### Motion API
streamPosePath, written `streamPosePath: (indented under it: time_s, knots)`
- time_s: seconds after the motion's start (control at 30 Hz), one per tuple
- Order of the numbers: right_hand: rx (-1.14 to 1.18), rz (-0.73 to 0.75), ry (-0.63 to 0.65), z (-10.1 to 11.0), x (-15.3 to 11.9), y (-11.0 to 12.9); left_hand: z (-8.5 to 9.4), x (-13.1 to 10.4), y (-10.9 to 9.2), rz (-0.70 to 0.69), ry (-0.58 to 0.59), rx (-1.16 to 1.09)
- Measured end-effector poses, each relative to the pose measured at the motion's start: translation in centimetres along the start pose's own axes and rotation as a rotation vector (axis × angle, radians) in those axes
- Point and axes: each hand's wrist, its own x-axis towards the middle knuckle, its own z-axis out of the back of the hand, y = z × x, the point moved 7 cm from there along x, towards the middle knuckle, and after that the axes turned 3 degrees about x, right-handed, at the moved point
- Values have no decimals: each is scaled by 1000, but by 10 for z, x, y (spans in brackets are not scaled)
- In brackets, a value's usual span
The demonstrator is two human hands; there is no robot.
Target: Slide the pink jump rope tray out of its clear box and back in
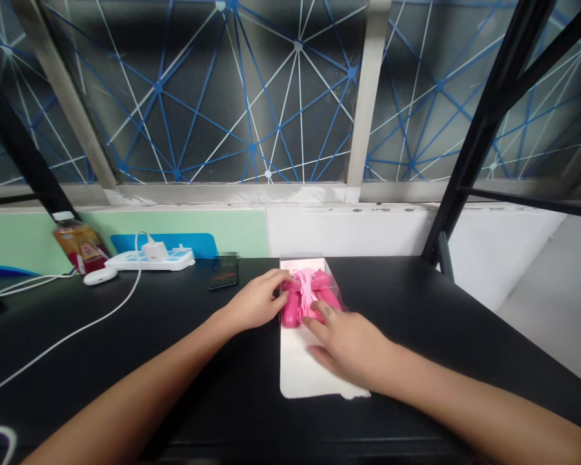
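A pink skipping rope (306, 284) lies bundled with its two thick pink handles (290, 311) in a clear plastic box (337, 287) on the black table. A white card (310, 374) stretches from under the handles toward me. At the box's left side, my left hand (254, 300) has its thumb and fingers curled against the edge, beside the left handle. My right hand (346, 342) reaches over the card from the right, fingers apart. Its fingertips touch the near end of the rope bundle, and part of the card and right handle is hidden beneath it.
Behind my left hand lies a dark phone (224, 271). Farther left are a white power strip (181, 259) with a charger (155, 250), a white oval device (100, 276) and a drink bottle (80, 242). A white cable (111, 316) crosses the table. Black frame posts (465, 168) flank it.
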Motion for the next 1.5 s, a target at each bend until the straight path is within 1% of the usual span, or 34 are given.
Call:
streamPosePath:
  time_s: [0.1, 0.13, 0.17, 0.23, 0.3, 0.47, 0.57, 0.7, 0.8, 0.9, 0.97, 1.07, 1.13, 1.17, 1.27, 1.33, 1.4, 1.5]
  knots:
    - [233, 243, 138, 8, -9, 18, 2, -1, 0, -16, -3, 17]
    - [291, 295, 173, 10, -12, 22, 2, -1, 1, -21, -2, 22]
    - [326, 315, 192, 11, -14, 23, 2, -1, 1, -25, -1, 25]
    - [333, 280, 199, 10, -15, 19, 2, -1, 1, -34, 0, 23]
    - [299, 214, 192, 6, -13, 12, 1, -1, 0, -36, 3, 16]
    - [200, 83, 136, -3, -7, -4, -1, -3, -9, -58, 29, -27]
    - [213, 62, 130, -2, -7, -6, 1, -3, -11, -61, 35, -41]
    - [241, 89, 182, 6, -11, -7, 3, -5, -10, -67, 37, -45]
    - [238, 90, 187, 14, -13, -13, 3, -6, -11, -71, 34, -43]
    - [236, 93, 138, 19, -13, -20, 1, -7, -11, -67, 36, -44]
    - [223, 61, 58, 23, -11, -27, 1, -7, -11, -63, 40, -47]
    - [194, -56, -111, 26, -10, -43, 3, -7, -9, -56, 66, -65]
    - [209, -153, -170, 23, -11, -56, 6, -7, -8, -49, 104, -98]
    - [231, -197, -168, 19, -12, -61, 7, -7, -9, -45, 120, -117]
    - [318, -295, -101, 6, -12, -71, 13, -11, -15, -51, 160, -140]
    - [351, -340, -85, 4, -12, -74, 14, -15, -20, -79, 191, -113]
    - [357, -352, -102, 7, -11, -75, 13, -18, -23, -108, 192, -75]
    - [359, -297, -115, 11, -9, -77, 11, -17, -17, -81, 131, -32]
